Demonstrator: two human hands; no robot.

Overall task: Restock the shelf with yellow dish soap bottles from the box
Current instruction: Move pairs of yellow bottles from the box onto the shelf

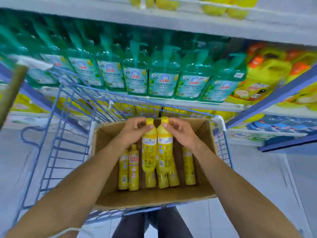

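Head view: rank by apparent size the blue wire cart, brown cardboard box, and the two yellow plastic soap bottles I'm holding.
1. Blue wire cart
2. Brown cardboard box
3. Tied: left-hand yellow plastic soap bottle and right-hand yellow plastic soap bottle

Bright, even, cool-tinted light; soft shadows inside box (pixel 154 198); edges blurred, fisheye-bent shelves (pixel 188 30); centre sharper.

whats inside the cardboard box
Loose yellow dish soap bottles sit in the box; the left hand and right hand each grip another by the neck. These cover more bottles beneath.
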